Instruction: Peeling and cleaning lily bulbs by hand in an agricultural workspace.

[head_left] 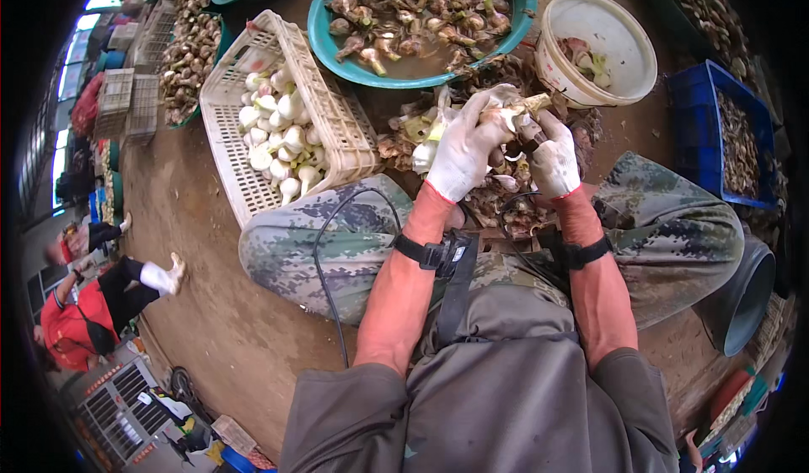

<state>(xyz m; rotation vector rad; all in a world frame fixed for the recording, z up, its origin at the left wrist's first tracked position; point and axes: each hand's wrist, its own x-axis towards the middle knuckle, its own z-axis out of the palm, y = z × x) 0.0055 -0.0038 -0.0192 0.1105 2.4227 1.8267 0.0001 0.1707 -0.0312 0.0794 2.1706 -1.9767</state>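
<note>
Both of my hands wear white gloves and meet above a heap of brown garlic peelings (505, 204) between my knees. My left hand (471, 141) is closed around a garlic bulb (502, 119) with a stub of stem pointing right. Against the bulb's right side is my right hand (555, 153), fingers bent; a small dark thing shows at its fingertips, too unclear to name. Peeled white garlic bulbs (425, 157) lie just left of my left hand. More peeled bulbs (278, 125) fill part of a white plastic crate (231, 176) by my left knee.
A teal basin (417, 84) of unpeeled garlic in murky water stands ahead. Right of it is a white bucket (644, 74) with some scraps; farther right, a blue crate (689, 131). A dark bucket (746, 302) lies behind my right knee. People in red (76, 324) are at far left.
</note>
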